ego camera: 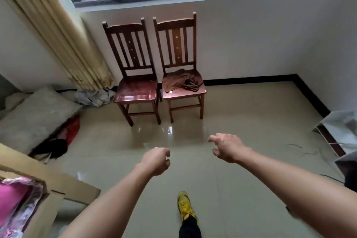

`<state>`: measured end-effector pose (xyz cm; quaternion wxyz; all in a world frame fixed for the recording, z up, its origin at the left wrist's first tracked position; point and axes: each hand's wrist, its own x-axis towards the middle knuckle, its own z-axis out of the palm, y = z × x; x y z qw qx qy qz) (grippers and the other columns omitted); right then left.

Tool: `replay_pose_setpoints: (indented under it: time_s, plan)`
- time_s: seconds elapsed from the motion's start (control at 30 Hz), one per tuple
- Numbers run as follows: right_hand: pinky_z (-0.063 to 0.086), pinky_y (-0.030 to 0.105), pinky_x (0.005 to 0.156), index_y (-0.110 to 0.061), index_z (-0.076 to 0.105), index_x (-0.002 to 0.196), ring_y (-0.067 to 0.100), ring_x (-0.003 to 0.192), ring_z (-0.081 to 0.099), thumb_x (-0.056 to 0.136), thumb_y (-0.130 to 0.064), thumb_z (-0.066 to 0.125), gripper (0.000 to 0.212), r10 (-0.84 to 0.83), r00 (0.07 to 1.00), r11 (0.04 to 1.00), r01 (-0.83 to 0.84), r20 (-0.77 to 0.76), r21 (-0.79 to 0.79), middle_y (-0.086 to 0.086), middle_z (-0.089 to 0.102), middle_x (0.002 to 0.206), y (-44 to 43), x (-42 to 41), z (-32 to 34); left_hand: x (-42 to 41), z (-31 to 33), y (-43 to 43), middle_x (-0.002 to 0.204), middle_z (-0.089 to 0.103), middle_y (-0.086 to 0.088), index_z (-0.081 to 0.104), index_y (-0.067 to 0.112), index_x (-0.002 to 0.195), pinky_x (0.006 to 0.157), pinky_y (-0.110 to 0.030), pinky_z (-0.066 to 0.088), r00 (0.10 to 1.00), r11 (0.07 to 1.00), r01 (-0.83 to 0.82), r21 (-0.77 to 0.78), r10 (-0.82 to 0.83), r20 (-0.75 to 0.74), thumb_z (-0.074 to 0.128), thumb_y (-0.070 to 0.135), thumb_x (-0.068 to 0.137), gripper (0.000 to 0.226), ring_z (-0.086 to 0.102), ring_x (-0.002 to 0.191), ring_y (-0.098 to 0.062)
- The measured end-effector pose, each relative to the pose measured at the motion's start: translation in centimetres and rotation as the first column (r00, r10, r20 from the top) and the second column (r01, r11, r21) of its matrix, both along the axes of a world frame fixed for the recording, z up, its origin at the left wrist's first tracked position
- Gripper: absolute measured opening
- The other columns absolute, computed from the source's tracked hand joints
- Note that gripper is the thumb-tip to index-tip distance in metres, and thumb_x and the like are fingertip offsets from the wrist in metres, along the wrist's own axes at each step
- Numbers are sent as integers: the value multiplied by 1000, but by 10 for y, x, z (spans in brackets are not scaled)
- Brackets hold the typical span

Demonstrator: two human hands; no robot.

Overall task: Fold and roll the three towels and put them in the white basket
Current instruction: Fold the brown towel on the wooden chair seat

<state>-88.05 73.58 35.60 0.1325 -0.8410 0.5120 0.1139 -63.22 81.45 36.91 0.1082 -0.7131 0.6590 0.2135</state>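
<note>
Brown towel lay crumpled on the right chair, well ahead of me. My left hand was loosely curled, my right hand half open, both empty. No basket was visible. I judged a careless grab could drag it to the floor.
</note>
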Motion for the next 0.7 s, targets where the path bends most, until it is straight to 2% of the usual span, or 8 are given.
replay_pose_setpoints:
  time_s: [0.17,0.33,0.5,0.7]
  plan:
    - [46,35,88,-28,48,130,28,110,57,90,-30,48,41,-25,999,999,26,-24,21,4,57,120,-128,38,-6,43,-2,-141,118,62,-4,59,20,114,83,-33,49,1000,1000,17,-2,-17,-17,48,29,90,28,59,107,-25]
    - [47,35,88,-28,48,128,28,110,58,91,-34,47,38,-81,997,997,81,15,19,3,57,122,-240,60,9,78,14,-268,106,64,-7,55,17,90,68,-30,42,999,999,53,-1,-53,-3,47,29,88,15,60,98,-30]
    - [45,34,86,-28,50,128,27,110,58,91,-33,47,38,-80,997,997,80,7,1,2,57,121,-343,69,9,87,7,-366,107,66,-6,61,17,100,74,-32,47,998,999,33,-16,-34,-61,46,27,88,22,60,101,-29]
    - [45,34,88,-28,49,129,27,113,57,91,-35,49,39,-52,999,996,52,-5,69,3,57,125,-485,91,-36,109,-28,-475,114,66,-4,62,22,108,83,-32,51,994,995,-68,67,73,-85,49,30,87,26,61,105,-26]
